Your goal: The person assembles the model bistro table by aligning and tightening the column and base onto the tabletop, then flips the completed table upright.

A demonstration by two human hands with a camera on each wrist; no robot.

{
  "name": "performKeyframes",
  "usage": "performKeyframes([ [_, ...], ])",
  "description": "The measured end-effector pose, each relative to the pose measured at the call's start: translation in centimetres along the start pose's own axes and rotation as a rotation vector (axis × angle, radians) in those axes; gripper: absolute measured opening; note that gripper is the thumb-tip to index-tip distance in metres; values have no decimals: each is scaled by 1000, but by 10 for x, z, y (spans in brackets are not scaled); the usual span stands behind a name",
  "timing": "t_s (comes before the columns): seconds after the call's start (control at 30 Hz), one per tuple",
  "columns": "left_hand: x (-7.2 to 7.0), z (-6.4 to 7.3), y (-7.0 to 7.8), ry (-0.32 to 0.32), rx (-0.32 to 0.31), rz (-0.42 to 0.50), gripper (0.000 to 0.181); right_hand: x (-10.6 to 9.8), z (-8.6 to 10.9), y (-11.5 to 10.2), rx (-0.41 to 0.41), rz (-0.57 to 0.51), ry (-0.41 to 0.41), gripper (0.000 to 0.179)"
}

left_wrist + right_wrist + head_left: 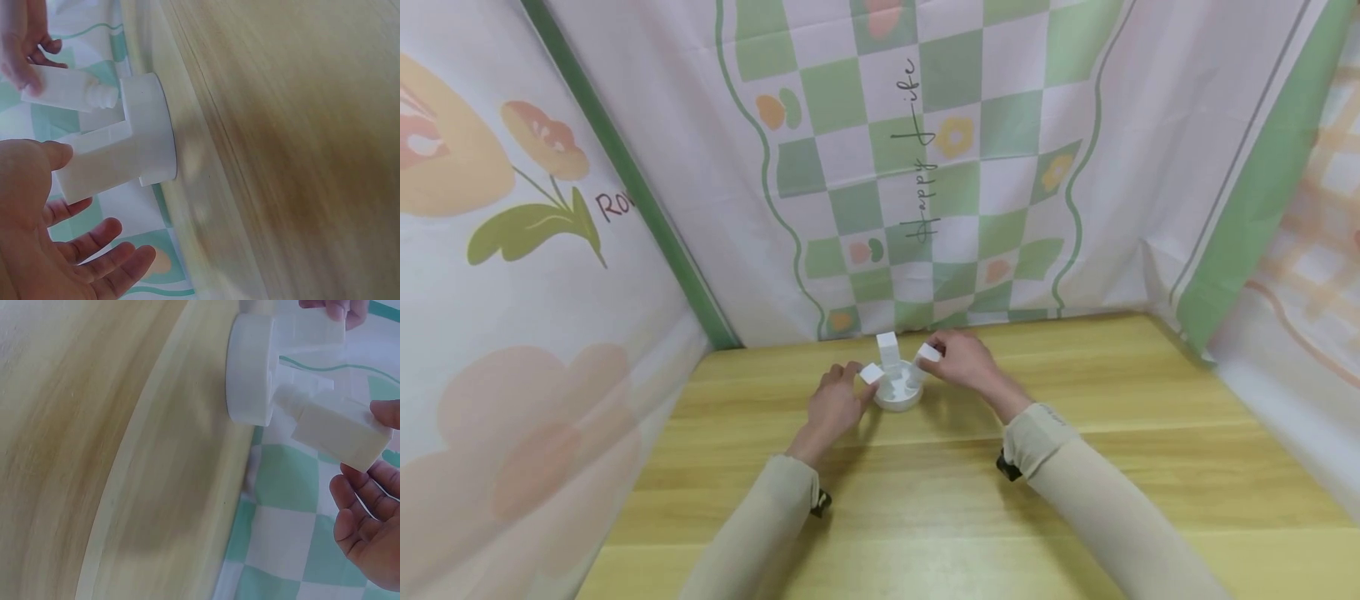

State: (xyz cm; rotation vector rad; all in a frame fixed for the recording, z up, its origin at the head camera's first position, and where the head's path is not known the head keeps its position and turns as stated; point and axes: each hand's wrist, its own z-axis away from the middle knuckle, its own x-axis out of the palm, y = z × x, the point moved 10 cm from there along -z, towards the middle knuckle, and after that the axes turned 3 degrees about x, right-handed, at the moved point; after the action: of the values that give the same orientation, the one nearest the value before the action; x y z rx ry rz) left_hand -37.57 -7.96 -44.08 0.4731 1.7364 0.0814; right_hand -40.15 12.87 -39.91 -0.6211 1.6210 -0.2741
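A round white holder [898, 403] with cut-outs in its top stands on the table toward the back. My left hand [837, 403] pinches a square white bottle [100, 162] between thumb and index finger; its lower end meets the holder, and the other fingers are spread. On the holder's other side, my right hand [964, 360] grips a second square white bottle [340, 431] by its wide end. That bottle is tilted, its narrow neck pointing down at the holder's rim; whether they touch I cannot tell. A third white piece [888, 352] stands upright at the holder's back.
The wooden table [910, 517] reaches back to a printed curtain [887, 192] close behind the holder. More cloth hangs on the left and right sides. Dark wrist devices sit under both sleeves.
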Motion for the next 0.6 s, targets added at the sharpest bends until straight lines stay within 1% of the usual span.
performKeyframes([
  [0.17, -1, 0, 1, 5, 9, 1, 51, 4, -1, -8, -35, 29, -6, 34],
  [0.43, -2, 1, 1, -12, -3, 4, 51, 11, -1, -23, -134, 119, -7, 39],
  [0.6, -2, 1, 1, 0, 1, 6, 50, 15, -2, -31, -171, 155, -22, 38],
])
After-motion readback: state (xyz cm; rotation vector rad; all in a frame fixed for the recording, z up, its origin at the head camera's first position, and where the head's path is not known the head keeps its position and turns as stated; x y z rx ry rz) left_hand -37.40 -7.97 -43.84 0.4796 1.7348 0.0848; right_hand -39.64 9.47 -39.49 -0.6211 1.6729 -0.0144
